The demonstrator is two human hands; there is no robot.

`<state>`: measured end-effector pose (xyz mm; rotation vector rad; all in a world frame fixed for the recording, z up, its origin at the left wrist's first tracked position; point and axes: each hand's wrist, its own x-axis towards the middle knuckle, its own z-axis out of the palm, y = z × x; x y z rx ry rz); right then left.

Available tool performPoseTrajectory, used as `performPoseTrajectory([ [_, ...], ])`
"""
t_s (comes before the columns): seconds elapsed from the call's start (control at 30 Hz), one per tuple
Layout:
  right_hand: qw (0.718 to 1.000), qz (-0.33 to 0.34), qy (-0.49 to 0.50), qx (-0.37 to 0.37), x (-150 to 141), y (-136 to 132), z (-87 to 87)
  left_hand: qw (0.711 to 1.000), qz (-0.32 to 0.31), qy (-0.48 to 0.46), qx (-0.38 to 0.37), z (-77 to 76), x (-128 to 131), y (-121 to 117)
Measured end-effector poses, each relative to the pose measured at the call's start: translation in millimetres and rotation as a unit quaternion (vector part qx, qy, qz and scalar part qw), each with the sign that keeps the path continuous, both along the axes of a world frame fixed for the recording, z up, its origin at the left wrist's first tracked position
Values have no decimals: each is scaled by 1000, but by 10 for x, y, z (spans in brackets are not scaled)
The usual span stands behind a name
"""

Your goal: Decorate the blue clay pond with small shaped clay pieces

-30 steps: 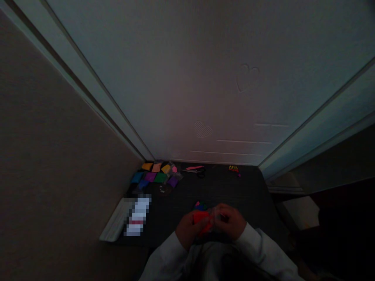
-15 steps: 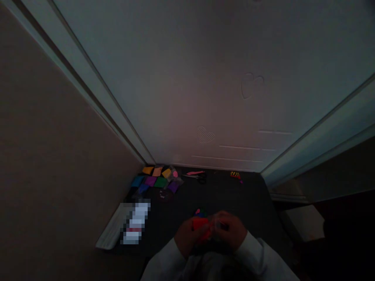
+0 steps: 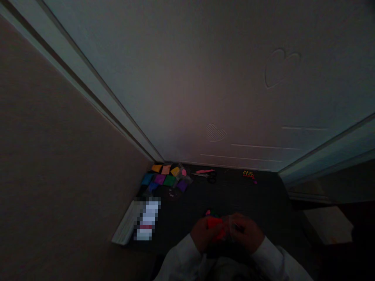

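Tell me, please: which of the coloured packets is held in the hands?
The red packet, between the left hand and the right hand; the others, like the green packet, lie on the table.

Dim room on my feed. Soft grayish light on white wall panel (image 3: 181, 86), faintly pinkish toward middle. Dark tabletop (image 3: 249, 203) nearly black; lower right corner sunk in shadow. Fine detail smeared, grainy. Blocky pixelation over bright rectangular patch (image 3: 149, 218).

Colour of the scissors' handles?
Black: the scissors' handles, best seen in the head view.
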<state>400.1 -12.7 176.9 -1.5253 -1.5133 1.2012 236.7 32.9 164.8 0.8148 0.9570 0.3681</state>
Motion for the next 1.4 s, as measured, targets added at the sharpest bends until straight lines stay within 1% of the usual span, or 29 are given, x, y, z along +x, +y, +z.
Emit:
performPoseTrajectory([
  [0.13,1000,8,-7,-8,26,48,-36,1000,-6,-4,-22,-1,38,31],
  [0.37,1000,-3,1,-15,43,169,2,999,-19,12,-24,-48,54,175],
  [0.57,1000,6,-10,-17,20,154,-46,999,-32,25,-20,-71,51,174],
  [0.7,1000,-6,-22,-18,-48,150,-40,998,-52,28,1,-36,-6,190],
  [0.9,999,-32,-2,8,-96,159,71,997,-67,19,23,80,-22,239],
  [1.07,999,-21,-17,17,-79,83,89,997,-65,12,27,127,-22,183],
  [1.4,999,-10,-20,30,-149,-103,126,997,-57,18,40,166,-117,-54],
])
